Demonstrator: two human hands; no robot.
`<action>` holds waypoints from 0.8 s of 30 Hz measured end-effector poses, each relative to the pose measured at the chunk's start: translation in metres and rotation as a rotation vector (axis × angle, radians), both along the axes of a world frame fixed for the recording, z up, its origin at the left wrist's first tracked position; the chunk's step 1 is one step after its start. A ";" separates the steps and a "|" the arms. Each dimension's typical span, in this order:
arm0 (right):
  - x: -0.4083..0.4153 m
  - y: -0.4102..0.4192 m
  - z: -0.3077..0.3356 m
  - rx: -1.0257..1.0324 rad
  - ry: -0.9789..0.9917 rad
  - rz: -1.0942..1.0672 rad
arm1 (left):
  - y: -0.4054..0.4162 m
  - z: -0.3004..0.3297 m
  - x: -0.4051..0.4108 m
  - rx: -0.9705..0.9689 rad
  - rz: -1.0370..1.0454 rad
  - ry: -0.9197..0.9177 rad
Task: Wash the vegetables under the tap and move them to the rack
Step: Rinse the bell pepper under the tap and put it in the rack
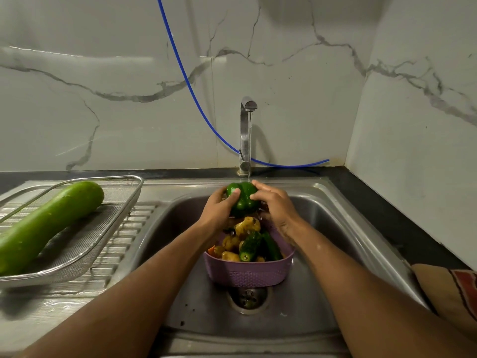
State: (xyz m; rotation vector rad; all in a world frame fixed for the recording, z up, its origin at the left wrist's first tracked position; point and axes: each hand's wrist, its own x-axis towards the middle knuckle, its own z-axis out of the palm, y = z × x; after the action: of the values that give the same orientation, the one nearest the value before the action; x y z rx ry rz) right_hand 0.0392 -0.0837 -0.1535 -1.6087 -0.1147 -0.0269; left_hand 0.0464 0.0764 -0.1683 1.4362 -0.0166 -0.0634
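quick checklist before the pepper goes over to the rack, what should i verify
1. Grip on the green pepper: left hand and right hand both curl round it. Ok.
2. Rinse: the tap runs and its stream lands on the pepper. Ok; whether every side is rinsed, cannot tell.
3. Room on the rack: the long green gourd lies along it, with bare mesh beside it on the near right. Ok.
4. Path: the purple basket of unwashed vegetables sits below the hands, not to the left, toward the rack. Ok.
5. Slippery hold from water: cannot tell.
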 end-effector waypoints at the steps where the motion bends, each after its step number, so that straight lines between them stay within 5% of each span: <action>1: 0.000 0.003 -0.001 0.000 0.003 -0.034 | -0.001 0.000 -0.001 0.029 0.004 -0.027; 8: 0.002 0.011 -0.010 0.018 -0.010 -0.325 | 0.000 0.004 -0.006 0.377 -0.109 -0.340; 18: 0.003 0.010 -0.006 -0.012 0.116 -0.150 | 0.008 -0.001 -0.012 0.294 -0.162 -0.241; 24: 0.004 0.024 -0.005 -0.060 0.110 -0.357 | 0.006 0.000 -0.013 0.345 -0.140 -0.260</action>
State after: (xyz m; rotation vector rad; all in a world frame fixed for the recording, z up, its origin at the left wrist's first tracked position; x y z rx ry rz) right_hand 0.0429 -0.0602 -0.1589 -1.6698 0.2596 -0.2125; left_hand 0.0330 0.0826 -0.1680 1.7789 -0.3337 0.0071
